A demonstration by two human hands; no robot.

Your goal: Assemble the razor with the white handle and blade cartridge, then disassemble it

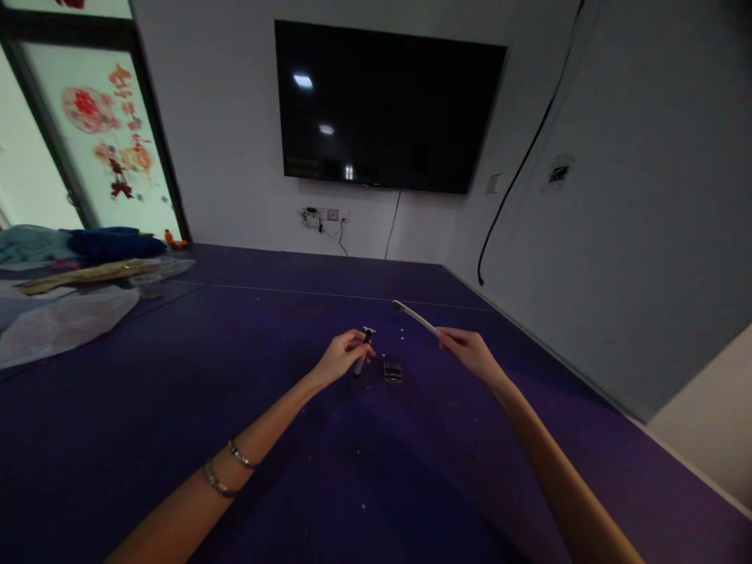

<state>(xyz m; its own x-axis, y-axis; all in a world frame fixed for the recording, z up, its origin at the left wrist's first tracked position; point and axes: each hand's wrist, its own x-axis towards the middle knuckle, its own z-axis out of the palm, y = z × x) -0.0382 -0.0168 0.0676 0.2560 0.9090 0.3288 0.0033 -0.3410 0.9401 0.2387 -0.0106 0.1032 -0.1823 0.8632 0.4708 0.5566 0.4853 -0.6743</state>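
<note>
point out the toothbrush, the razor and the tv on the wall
Toothbrush (418, 318), head view: on its pale handle
Razor (359, 365), head view: on the handle's lower part
TV (391, 110), head view: middle of its dark screen

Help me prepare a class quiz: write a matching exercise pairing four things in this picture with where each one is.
1. Razor
2. Toothbrush
3. Television
4. Bracelets

A. On the wall
B. In the right hand
C. Around the left arm
D. In the left hand

Right pairs: 1-D, 2-B, 3-A, 4-C.
</note>
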